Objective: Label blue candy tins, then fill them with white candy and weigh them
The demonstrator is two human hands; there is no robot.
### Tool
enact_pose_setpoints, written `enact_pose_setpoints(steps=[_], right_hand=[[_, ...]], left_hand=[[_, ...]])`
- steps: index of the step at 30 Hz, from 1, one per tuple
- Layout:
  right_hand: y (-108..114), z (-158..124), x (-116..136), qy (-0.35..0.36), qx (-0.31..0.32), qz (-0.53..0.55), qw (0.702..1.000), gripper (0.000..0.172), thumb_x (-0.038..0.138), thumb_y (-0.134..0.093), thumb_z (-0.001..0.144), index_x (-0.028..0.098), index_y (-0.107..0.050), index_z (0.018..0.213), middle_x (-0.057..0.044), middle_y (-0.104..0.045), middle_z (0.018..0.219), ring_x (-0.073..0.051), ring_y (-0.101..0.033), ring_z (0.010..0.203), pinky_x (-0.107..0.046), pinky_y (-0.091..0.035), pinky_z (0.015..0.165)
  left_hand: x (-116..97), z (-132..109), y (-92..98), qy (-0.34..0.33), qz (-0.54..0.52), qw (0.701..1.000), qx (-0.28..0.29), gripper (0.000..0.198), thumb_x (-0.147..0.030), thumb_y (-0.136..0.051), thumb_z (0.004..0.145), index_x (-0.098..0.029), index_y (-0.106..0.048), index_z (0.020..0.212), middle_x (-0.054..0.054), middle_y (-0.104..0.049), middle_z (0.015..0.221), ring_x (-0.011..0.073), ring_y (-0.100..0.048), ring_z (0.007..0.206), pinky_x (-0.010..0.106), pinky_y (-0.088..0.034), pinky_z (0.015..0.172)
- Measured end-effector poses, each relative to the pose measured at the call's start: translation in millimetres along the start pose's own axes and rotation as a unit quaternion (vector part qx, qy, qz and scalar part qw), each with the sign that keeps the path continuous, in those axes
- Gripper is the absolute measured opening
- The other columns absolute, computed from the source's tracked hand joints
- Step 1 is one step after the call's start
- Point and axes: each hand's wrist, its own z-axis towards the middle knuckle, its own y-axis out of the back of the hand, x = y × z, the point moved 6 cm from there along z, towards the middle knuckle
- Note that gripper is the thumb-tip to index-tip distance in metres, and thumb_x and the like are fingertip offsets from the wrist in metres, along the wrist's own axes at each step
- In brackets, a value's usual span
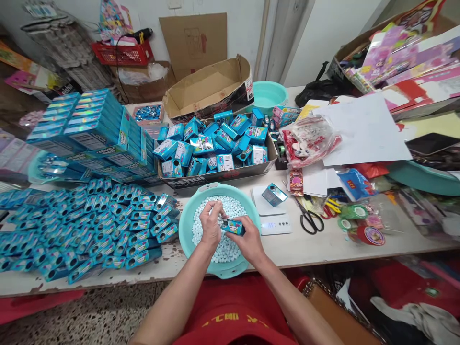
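Over a turquoise basin (185, 230) of small pale candies (226, 254), my right hand (250, 239) grips a small blue candy box (233, 226) lying on its side. The box's end with the opening points toward my left hand (211, 223). That hand is closed, its fingertips beside the opening; what it holds is hidden. Right of the basin, another blue box (274, 195) rests tilted on a white digital scale (276, 225) with a lit display. Many similar boxes (140, 225) stand in rows left of the basin, round holes showing on their ends.
Behind the basin is a carton (215, 176) piled with loose blue boxes. Stacked display packs (104, 129) rise at the left. Black scissors (309, 216), tape rolls (358, 211) and a plastic bag (309, 139) lie on the right. The table edge (323, 261) runs close before me.
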Motion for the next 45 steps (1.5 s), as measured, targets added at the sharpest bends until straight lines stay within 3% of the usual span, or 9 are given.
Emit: enact_pose_setpoints(steps=[3,7,13,17,24,28,34,38,45], right_hand=[[-2,0,-3,-0.006,-0.001,0.013,1.0,0.029,0.021,-0.073,0.062,0.021,-0.06,0.088,-0.002,-0.059,0.087,-0.022,-0.058,0.087,-0.034,-0.044,0.078],[-4,0,-5,-0.018,0.003,0.021,1.0,0.028,0.021,-0.073,0.062,0.021,-0.061,0.088,-0.001,-0.06,0.087,-0.022,-0.057,0.086,-0.035,-0.044,0.078],[1,-3,8,0.019,0.003,0.038,0.999,0.03,0.02,-0.073,0.064,0.022,-0.06,0.091,-0.002,-0.059,0.09,-0.022,-0.056,0.09,-0.034,-0.043,0.08],[0,-1,1,0.003,-0.004,0.055,0.998,0.029,0.021,-0.074,0.063,0.021,-0.061,0.088,-0.002,-0.059,0.087,-0.022,-0.057,0.087,-0.034,-0.043,0.078],[-5,-1,-7,0.002,-0.003,0.075,0.997,0.03,0.022,-0.075,0.061,0.022,-0.062,0.088,-0.002,-0.06,0.089,-0.021,-0.057,0.088,-0.034,-0.043,0.08],[-8,-2,-6,-0.012,-0.002,0.075,0.997,0.03,0.021,-0.075,0.06,0.022,-0.063,0.087,-0.001,-0.06,0.087,-0.021,-0.057,0.086,-0.033,-0.043,0.079],[-6,-5,-23,-0.074,0.002,0.143,0.987,0.037,0.028,-0.08,0.054,0.021,-0.064,0.087,0.0,-0.061,0.086,-0.02,-0.058,0.083,-0.033,-0.045,0.077],[-2,-7,-37,-0.12,0.004,0.214,0.969,0.045,0.034,-0.083,0.05,0.021,-0.064,0.089,-0.001,-0.063,0.09,-0.02,-0.06,0.082,-0.032,-0.047,0.075],[-9,-3,-43,-0.139,0.025,0.237,0.961,0.05,0.037,-0.083,0.048,0.02,-0.063,0.09,0.0,-0.064,0.081,-0.019,-0.061,0.076,-0.031,-0.049,0.069]], left_hand=[[3,0,0.5,0.002,0.01,1.0,-0.003,0.024,-0.036,-0.064,0.072,-0.017,-0.052,0.065,-0.006,-0.047,0.051,0.0077,-0.049,0.048,0.021,-0.043,0.055],[4,-1,-0.3,0.02,0.02,1.0,0.009,0.025,-0.037,-0.067,0.07,-0.017,-0.052,0.068,-0.007,-0.046,0.05,0.0063,-0.044,0.041,0.019,-0.038,0.045],[-9,-3,1.5,0.005,-0.009,0.999,-0.034,0.026,-0.037,-0.069,0.069,-0.017,-0.053,0.071,-0.007,-0.047,0.053,0.0052,-0.043,0.043,0.017,-0.034,0.042],[-6,-1,-0.4,0.026,-0.007,0.999,-0.038,0.034,-0.044,-0.069,0.067,-0.017,-0.05,0.066,-0.007,-0.045,0.053,0.0043,-0.039,0.04,0.016,-0.029,0.037],[-2,-3,2.9,0.006,0.015,0.999,-0.031,0.033,-0.044,-0.066,0.071,-0.016,-0.052,0.059,-0.006,-0.047,0.05,0.0069,-0.048,0.045,0.02,-0.041,0.049],[-1,-4,6.3,0.0,0.025,0.999,-0.045,0.035,-0.045,-0.067,0.07,-0.016,-0.052,0.058,-0.005,-0.046,0.049,0.0051,-0.042,0.042,0.018,-0.035,0.043],[-2,-2,3.8,0.065,-0.039,0.996,-0.037,0.041,-0.051,-0.071,0.063,-0.014,-0.053,0.062,-0.009,-0.034,0.042,0.0015,-0.027,0.033,0.015,-0.016,0.032],[-9,-1,2.0,0.089,-0.079,0.993,-0.011,0.042,-0.05,-0.074,0.061,-0.014,-0.054,0.066,-0.009,-0.037,0.045,0.0007,-0.028,0.033,0.014,-0.016,0.031],[-7,3,3.7,0.083,-0.065,0.994,-0.026,0.045,-0.054,-0.071,0.062,-0.015,-0.052,0.067,-0.01,-0.035,0.044,0.0009,-0.028,0.033,0.014,-0.017,0.032]])
